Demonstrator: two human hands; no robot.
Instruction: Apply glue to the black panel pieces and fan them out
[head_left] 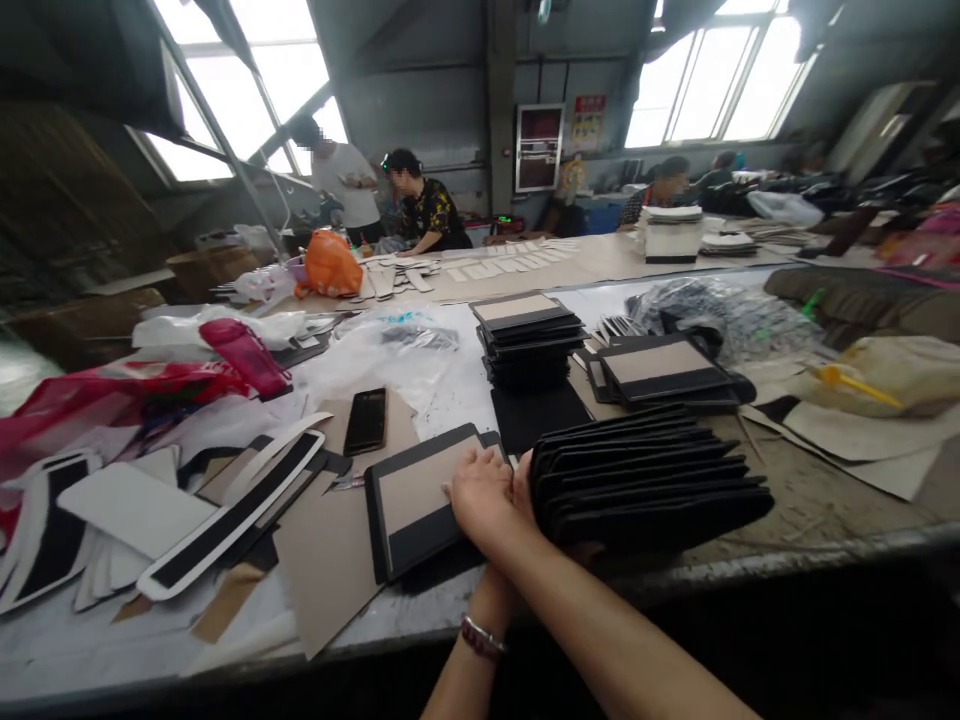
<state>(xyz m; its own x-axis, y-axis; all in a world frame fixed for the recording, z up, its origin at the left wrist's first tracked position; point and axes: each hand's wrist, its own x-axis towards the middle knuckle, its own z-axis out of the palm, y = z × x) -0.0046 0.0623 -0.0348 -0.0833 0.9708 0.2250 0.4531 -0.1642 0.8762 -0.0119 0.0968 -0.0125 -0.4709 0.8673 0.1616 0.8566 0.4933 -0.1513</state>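
My right hand [480, 492] lies flat, fingers stretched out, on the right edge of a black panel with a tan cardboard centre [409, 500] near the table's front edge. My left hand [523, 482], with a bracelet on the wrist, crosses under my right forearm. It rests against the left end of a fanned row of black panels [645, 475]; its fingers are hidden. Tan cardboard sheets [322, 560] lie under the panel.
Behind stand a stack of similar panels [529, 335] and a single panel [660, 365]. A black phone [366, 420] lies to the left, near white-and-black curved strips [232, 515], a pink bottle [244, 355] and plastic bags [90, 395]. Other people [427, 210] work at the far end.
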